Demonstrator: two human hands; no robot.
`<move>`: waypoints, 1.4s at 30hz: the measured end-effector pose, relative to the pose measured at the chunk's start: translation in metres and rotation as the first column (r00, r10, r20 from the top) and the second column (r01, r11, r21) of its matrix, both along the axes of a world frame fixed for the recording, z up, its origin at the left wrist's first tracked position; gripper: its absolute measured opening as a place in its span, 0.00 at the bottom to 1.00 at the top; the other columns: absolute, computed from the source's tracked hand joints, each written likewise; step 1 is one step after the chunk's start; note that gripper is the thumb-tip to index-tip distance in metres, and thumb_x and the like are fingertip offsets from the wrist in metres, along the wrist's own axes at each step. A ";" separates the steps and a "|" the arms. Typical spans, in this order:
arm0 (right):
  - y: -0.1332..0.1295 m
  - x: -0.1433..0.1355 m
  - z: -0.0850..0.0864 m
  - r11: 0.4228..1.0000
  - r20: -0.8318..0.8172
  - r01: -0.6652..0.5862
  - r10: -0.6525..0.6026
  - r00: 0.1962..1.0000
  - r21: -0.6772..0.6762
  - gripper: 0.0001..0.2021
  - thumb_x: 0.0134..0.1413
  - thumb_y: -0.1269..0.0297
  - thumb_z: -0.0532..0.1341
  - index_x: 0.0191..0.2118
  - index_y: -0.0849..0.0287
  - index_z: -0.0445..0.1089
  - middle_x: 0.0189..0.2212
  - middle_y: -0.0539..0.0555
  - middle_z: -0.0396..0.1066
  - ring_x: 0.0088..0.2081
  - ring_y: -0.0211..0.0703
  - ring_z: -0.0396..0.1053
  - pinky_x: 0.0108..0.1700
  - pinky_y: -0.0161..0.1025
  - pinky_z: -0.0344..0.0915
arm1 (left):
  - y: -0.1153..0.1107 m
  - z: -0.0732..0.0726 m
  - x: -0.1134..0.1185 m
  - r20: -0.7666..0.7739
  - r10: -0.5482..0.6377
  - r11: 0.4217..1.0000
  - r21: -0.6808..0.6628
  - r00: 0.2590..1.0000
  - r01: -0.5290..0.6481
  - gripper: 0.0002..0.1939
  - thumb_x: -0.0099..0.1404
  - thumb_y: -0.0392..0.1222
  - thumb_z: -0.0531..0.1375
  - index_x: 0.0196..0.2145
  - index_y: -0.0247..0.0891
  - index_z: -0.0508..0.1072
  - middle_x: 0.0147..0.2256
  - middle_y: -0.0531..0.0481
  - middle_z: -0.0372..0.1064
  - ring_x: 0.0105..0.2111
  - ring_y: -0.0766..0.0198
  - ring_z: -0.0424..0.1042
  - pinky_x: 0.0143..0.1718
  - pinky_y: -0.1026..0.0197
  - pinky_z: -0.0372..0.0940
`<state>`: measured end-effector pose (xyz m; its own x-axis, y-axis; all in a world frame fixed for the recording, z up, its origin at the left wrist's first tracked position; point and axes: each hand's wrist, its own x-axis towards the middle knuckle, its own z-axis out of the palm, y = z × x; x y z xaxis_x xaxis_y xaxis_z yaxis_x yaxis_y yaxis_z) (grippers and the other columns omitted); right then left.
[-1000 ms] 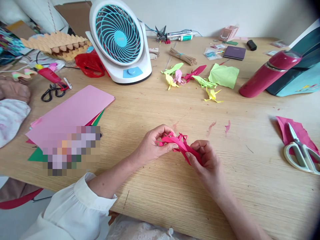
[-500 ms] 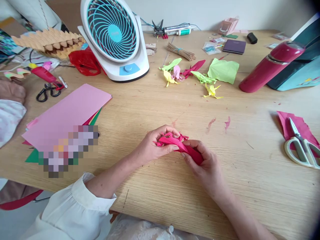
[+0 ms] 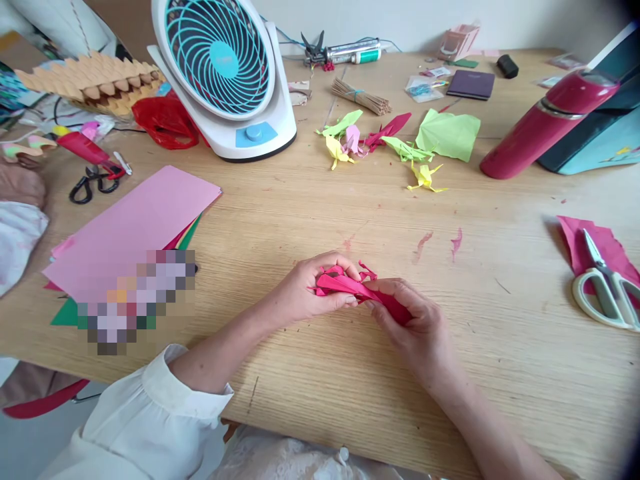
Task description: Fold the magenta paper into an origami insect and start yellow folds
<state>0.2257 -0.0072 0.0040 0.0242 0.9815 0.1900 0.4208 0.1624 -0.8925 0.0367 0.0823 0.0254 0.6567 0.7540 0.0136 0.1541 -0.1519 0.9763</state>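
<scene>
Head | folded pink paper | left part gripped by left fingers | right part by right fingers

Your right hand has shifted along the pink paper, bringing its fingertips closer to your left hand. Its index finger has straightened somewhat. The fan's top has slipped out of view.

I'm getting a bright, even picture; the soft light seems to come from the right, since the cut pink paper throws its shadow leftward. Pale sheen washes that side of the wooden tabletop, and the red flask glints near its top. The folded crimson paper reads fairly crisp. My wide-angle view leans the fan outward, black vignetting darkens the right corners, and a pixelated patch masks detail at left.
</scene>
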 end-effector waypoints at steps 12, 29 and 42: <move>0.004 0.007 -0.001 1.000 0.016 0.003 -0.003 1.000 0.014 0.10 0.62 0.64 0.61 0.47 0.51 0.75 0.44 0.55 0.75 0.44 0.45 0.73 0.44 0.40 0.69 | 0.004 -0.002 -0.001 0.103 0.046 0.990 -0.140 0.994 -0.032 0.11 0.57 0.36 0.68 0.37 0.36 0.71 0.36 0.51 0.73 0.32 0.66 0.77 0.35 0.66 0.70; 0.000 0.008 0.006 0.998 -0.106 -0.042 0.036 0.994 -0.050 0.09 0.62 0.63 0.62 0.46 0.49 0.75 0.41 0.52 0.74 0.37 0.42 0.72 0.41 0.41 0.70 | 0.012 -0.008 -0.005 -0.027 0.050 0.998 -0.027 0.998 -0.051 0.17 0.60 0.51 0.67 0.39 0.36 0.72 0.34 0.51 0.72 0.32 0.66 0.71 0.33 0.66 0.62; 0.002 0.004 0.007 0.994 -0.047 -0.098 0.095 0.994 -0.056 0.09 0.64 0.62 0.59 0.47 0.51 0.74 0.41 0.54 0.72 0.39 0.43 0.72 0.41 0.40 0.68 | 0.004 -0.003 0.001 0.033 0.017 0.999 0.042 0.999 -0.018 0.16 0.71 0.52 0.56 0.37 0.36 0.73 0.38 0.48 0.74 0.41 0.62 0.72 0.46 0.63 0.62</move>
